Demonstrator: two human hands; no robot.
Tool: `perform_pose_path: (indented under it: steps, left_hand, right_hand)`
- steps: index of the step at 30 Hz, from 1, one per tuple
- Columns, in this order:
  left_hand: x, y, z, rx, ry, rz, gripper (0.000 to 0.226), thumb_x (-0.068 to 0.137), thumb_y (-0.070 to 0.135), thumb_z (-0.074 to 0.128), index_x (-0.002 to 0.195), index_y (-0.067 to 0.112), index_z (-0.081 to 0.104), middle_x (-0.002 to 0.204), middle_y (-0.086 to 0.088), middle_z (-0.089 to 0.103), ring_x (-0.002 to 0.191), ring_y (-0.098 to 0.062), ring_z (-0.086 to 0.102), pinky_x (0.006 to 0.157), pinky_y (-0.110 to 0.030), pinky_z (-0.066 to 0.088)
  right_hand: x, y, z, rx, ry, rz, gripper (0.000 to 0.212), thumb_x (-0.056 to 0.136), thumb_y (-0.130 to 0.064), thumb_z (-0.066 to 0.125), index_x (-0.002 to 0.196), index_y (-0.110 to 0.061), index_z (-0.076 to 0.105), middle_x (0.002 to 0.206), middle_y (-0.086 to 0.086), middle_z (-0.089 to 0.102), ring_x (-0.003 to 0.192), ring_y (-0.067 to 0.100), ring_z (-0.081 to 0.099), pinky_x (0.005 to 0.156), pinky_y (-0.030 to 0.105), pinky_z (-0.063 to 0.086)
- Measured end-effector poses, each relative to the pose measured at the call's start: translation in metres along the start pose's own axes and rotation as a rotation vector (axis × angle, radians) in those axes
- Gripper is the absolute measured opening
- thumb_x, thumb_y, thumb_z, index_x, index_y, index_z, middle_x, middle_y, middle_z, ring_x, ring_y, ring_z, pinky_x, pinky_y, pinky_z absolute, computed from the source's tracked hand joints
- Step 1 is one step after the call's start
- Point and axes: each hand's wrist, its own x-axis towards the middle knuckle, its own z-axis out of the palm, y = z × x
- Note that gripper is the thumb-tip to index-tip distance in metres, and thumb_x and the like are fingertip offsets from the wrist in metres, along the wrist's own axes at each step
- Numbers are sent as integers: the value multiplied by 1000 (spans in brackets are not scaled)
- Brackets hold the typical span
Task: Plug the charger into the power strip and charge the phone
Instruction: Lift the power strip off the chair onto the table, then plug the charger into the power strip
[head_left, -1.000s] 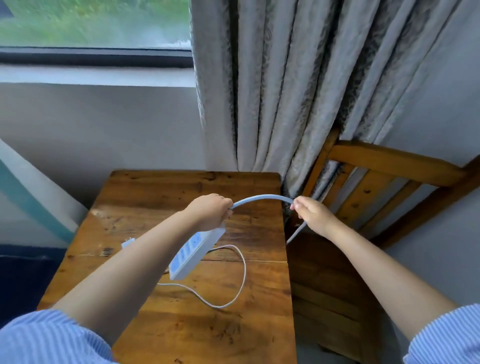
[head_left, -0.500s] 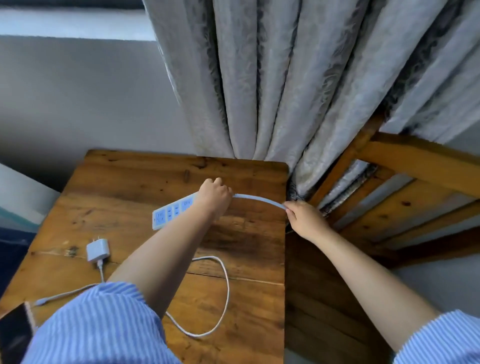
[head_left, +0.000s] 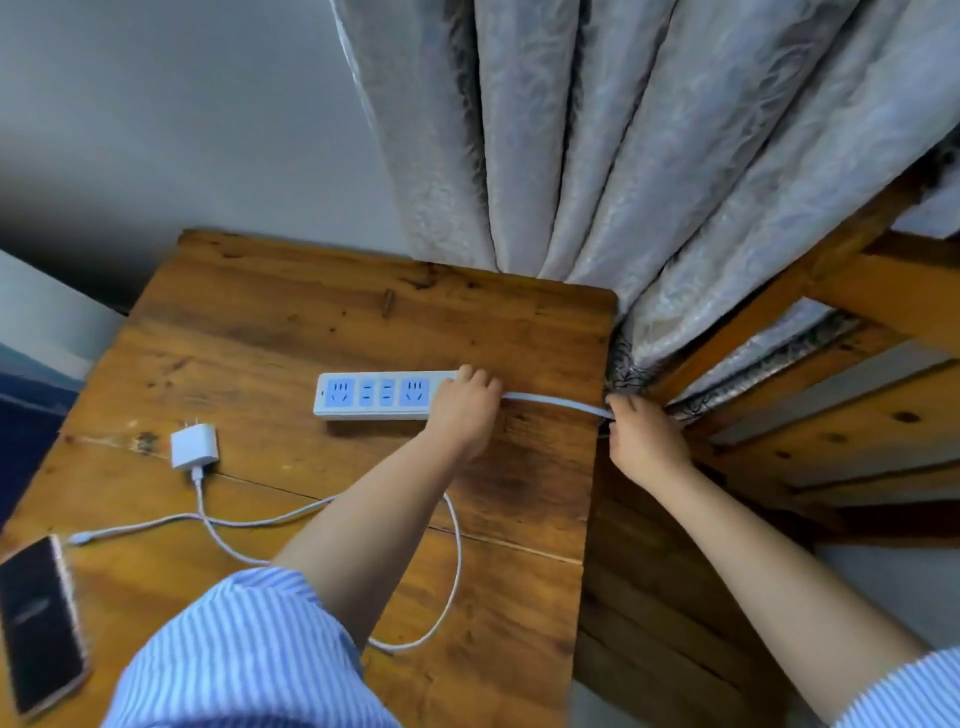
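Observation:
A white power strip (head_left: 374, 396) with blue sockets lies flat on the wooden table (head_left: 322, 332). My left hand (head_left: 465, 408) covers and grips its right end. Its thick white cord (head_left: 556, 402) runs right to the table's edge, where my right hand (head_left: 641, 439) is shut on it. The white charger (head_left: 193, 446) lies unplugged to the left, prongs pointing away from me. Its thin cable (head_left: 452, 561) loops across the table under my left arm. The dark phone (head_left: 39, 621) lies face up at the near left corner, with the cable's free end just beside it.
A grey curtain (head_left: 597, 156) hangs behind the table and drapes down at its right corner. A wooden frame with slats (head_left: 841, 405) stands close to the right of the table. A grey wall lies behind on the left.
My left hand lowered the power strip from a tilted, lifted hold until it lies flat on the table. My right hand slid down the cord to the table's edge. The view tipped downward.

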Motion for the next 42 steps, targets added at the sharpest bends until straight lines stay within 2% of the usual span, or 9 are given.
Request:
perform_pose_path:
  steps: [9, 18, 22, 26, 28, 31, 35, 38, 42]
  left_hand:
    - [-100, -82, 28, -223, 130, -349, 33, 87, 13, 46, 119, 9, 50, 124, -10, 55, 116, -30, 44, 90, -40, 43]
    - [-199, -190, 69, -433, 202, -814, 37, 87, 2, 41, 123, 5, 50, 124, -16, 56, 117, -33, 45, 95, -42, 42]
    - [-214, -227, 90, -407, 138, -820, 45, 90, 2, 42, 134, 11, 40, 141, -8, 44, 131, -25, 35, 105, -38, 37]
    - [-215, -250, 100, -359, 97, -743, 36, 94, 9, 40, 129, 14, 47, 135, -7, 49, 125, -25, 40, 99, -38, 42]
    - [-213, -252, 96, -384, 108, -689, 28, 94, 14, 43, 118, 13, 57, 121, -9, 57, 115, -26, 46, 92, -38, 44]
    - [-210, -256, 87, -424, 114, -569, 21, 92, 16, 49, 104, 11, 65, 108, -10, 62, 106, -26, 49, 89, -37, 43]
    - [-218, -241, 89, -463, 237, -428, 15, 88, 12, 55, 96, 4, 65, 104, -14, 63, 103, -29, 51, 87, -37, 43]
    - [-218, -270, 146, -564, 168, -502, 26, 88, 14, 55, 109, 0, 61, 117, -17, 59, 116, -31, 48, 96, -40, 41]
    - [-219, -266, 153, -535, 136, -560, 49, 97, 23, 36, 142, 6, 26, 155, -11, 20, 144, -23, 10, 118, -37, 9]
  right_hand:
    - [-24, -93, 5, 95, 319, -289, 24, 71, 13, 62, 94, 12, 63, 103, 30, 64, 101, 45, 59, 87, 53, 49]
    - [-70, -231, 45, 149, 137, -644, 24, 55, 7, 76, 76, 2, 67, 79, 20, 71, 78, 37, 68, 71, 45, 57]
    - [-70, -276, 67, 94, 121, -689, 31, 54, -1, 82, 82, -3, 70, 83, 17, 73, 81, 34, 69, 72, 47, 56]
    - [-64, -296, 88, -13, -56, -587, 28, 87, -25, 55, 108, -6, 59, 112, 15, 61, 110, 29, 52, 100, 40, 36]
    - [-64, -289, 88, -50, -68, -585, 26, 85, -29, 60, 97, -6, 63, 101, 15, 64, 99, 29, 56, 91, 38, 43]
    - [-71, -279, 78, -89, 19, -625, 24, 45, -5, 85, 56, -9, 64, 58, 8, 64, 57, 27, 63, 53, 28, 53]
    - [-73, -247, 71, -118, -183, -541, 10, 78, 1, 57, 83, -5, 64, 85, 15, 64, 84, 32, 58, 71, 35, 45]
    - [-59, -264, 94, -314, -368, -497, 18, 86, -11, 46, 95, -9, 61, 97, 10, 62, 93, 28, 53, 78, 35, 42]
    - [-47, -280, 77, -206, -270, -495, 22, 84, -17, 48, 97, -9, 64, 97, 11, 63, 95, 27, 54, 79, 36, 44]
